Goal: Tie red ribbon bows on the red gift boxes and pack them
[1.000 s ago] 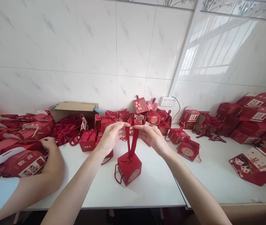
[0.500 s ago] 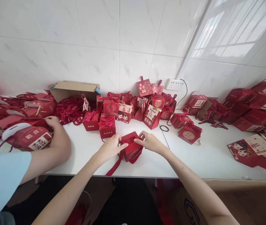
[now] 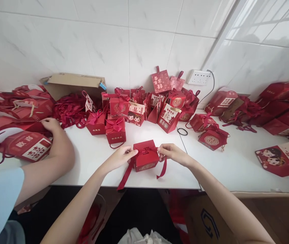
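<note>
A red gift box point(image 3: 147, 162) stands near the table's front edge, with gold print on its front. Dark red ribbon point(image 3: 126, 176) crosses its top, and a loose tail hangs off each side. At the box's left side my left hand point(image 3: 124, 155) is closed, pinching the ribbon between thumb and fingers. My right hand point(image 3: 172, 153) pinches the ribbon at the other side, its end dangling below the fingers. The ribbon is stretched between both hands over the lid. Finished-looking boxes with bows, such as one red box point(image 3: 116, 130), stand just behind.
A co-worker's arm point(image 3: 58, 149) reaches in at left among piled red boxes point(image 3: 30, 144). Behind lie a cardboard box point(image 3: 74, 81) and a heap of ribbons point(image 3: 69, 110). More red boxes point(image 3: 282, 122) are stacked at right. A power strip point(image 3: 198, 77) sits against the wall.
My hands have moved apart from the middle of the lid to its two sides, drawing the ribbon out. The right ribbon tail now hangs from my right hand. The view has shifted slightly.
</note>
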Available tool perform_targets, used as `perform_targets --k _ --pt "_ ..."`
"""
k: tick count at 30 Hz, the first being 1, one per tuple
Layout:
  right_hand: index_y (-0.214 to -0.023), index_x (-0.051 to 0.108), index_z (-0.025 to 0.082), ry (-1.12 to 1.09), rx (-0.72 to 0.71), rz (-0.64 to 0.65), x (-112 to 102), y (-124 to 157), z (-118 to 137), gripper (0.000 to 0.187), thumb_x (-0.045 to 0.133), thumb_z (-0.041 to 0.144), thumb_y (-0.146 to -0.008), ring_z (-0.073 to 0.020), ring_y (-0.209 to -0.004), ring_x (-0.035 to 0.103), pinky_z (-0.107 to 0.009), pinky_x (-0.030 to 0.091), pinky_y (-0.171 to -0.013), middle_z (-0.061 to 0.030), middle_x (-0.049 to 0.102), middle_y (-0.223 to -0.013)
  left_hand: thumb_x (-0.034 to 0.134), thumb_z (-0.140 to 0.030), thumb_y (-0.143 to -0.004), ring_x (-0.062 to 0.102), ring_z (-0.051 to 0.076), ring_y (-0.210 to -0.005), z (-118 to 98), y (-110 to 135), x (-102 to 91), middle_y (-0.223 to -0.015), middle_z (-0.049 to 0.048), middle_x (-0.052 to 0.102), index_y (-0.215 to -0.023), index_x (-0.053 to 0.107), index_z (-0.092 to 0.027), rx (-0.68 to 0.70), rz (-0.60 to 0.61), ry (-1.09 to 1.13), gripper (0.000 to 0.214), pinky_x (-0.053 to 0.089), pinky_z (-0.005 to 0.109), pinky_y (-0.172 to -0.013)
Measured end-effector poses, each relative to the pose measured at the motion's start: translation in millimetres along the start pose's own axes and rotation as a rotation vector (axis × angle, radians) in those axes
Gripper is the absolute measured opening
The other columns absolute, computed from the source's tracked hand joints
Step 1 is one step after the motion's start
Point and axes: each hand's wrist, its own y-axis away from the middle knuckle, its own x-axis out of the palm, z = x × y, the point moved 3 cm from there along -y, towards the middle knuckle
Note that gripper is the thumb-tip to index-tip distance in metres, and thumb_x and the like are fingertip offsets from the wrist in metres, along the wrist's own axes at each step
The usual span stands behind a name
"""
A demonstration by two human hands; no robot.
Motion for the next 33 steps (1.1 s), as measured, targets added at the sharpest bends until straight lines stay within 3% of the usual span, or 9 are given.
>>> perform_targets --k 5,11,16,19,24,27,30,33 --pt "-0.071 0.053 0.017 0.008 -0.081 -0.071 6 5 -1 0.04 0.06 0.055 -0.074 -0.0118 -0.064 0.057 -0.028 0.047 -0.067 0.0004 0.058 -0.064 0.042 -0.05 -0.084 0.043 0.014 -0.063 2 7 12.8 -0.066 -0.0026 0.042 -0.067 0.043 -0.02 -0.004 -0.187 0.07 0.035 0.036 0.026 -0.061" --pt "-0.063 0.051 0.017 -0.136 -0.053 -0.02 19 1 -5 0.046 0.058 0.062 -0.071 -0.011 -0.058 0.051 -0.028 0.044 -0.064 0.0018 0.054 -0.06 0.044 -0.045 -0.084 0.045 0.013 -0.062 8 12 40.3 -0.066 -0.0036 0.042 -0.069 0.036 -0.022 -0.06 -0.478 0.221 0.029 0.039 0.024 -0.059" --pt "-0.062 0.05 0.017 -0.19 -0.03 0.013 20 1 -11 0.044 0.059 0.059 -0.073 -0.0098 -0.057 0.046 -0.025 0.039 -0.063 0.0033 0.049 -0.059 0.05 -0.041 -0.082 0.049 0.013 -0.07 11 9 47.3 -0.075 -0.0029 0.045 -0.086 0.039 -0.023 -0.064 -0.571 0.251 0.022 0.042 0.025 -0.068" --pt "-0.06 0.05 0.017 -0.175 -0.022 0.047 19 3 -11 0.043 0.058 0.057 -0.075 -0.01 -0.058 0.046 -0.026 0.039 -0.064 0.003 0.049 -0.06 0.05 -0.043 -0.081 0.05 0.013 -0.072 12 8 45.9 -0.078 -0.0023 0.045 -0.089 0.038 -0.023 -0.065 -0.566 0.275 0.024 0.043 0.026 -0.068" --pt "-0.066 0.054 0.016 -0.158 -0.048 0.053 13 6 -7 0.038 0.056 0.052 -0.079 -0.0135 -0.066 0.053 -0.029 0.042 -0.073 -0.0007 0.057 -0.066 0.048 -0.048 -0.081 0.055 0.013 -0.072 18 8 39.9 -0.089 0.0007 0.051 -0.09 0.041 -0.022 -0.101 -0.447 0.299 0.028 0.044 0.025 -0.061" --pt "-0.067 0.054 0.016 -0.157 -0.054 0.057 12 6 -5 0.038 0.054 0.052 -0.081 -0.0132 -0.066 0.053 -0.029 0.042 -0.073 -0.0003 0.056 -0.065 0.045 -0.049 -0.081 0.055 0.015 -0.078 19 7 31.0 -0.094 0.0028 0.052 -0.094 0.045 -0.021 -0.098 -0.44 0.218 0.03 0.045 0.027 -0.068" --pt "-0.066 0.053 0.017 -0.131 -0.052 0.039 12 5 -4 0.041 0.051 0.055 -0.081 -0.0127 -0.064 0.053 -0.029 0.043 -0.072 0.0 0.055 -0.064 0.048 -0.049 -0.078 0.054 0.018 -0.085 16 7 21.8 -0.096 0.0045 0.051 -0.081 0.049 -0.02 -0.097 -0.424 0.105 0.029 0.045 0.028 -0.071" --pt "-0.064 0.053 0.017 -0.104 -0.031 0.019 13 5 -4 0.041 0.055 0.056 -0.079 -0.0131 -0.065 0.054 -0.029 0.044 -0.073 -0.0003 0.057 -0.065 0.051 -0.05 -0.076 0.051 0.015 -0.071 13 7 16.4 -0.08 0.0003 0.05 -0.068 0.044 -0.02 -0.11 -0.306 0.1 0.032 0.041 0.025 -0.062"
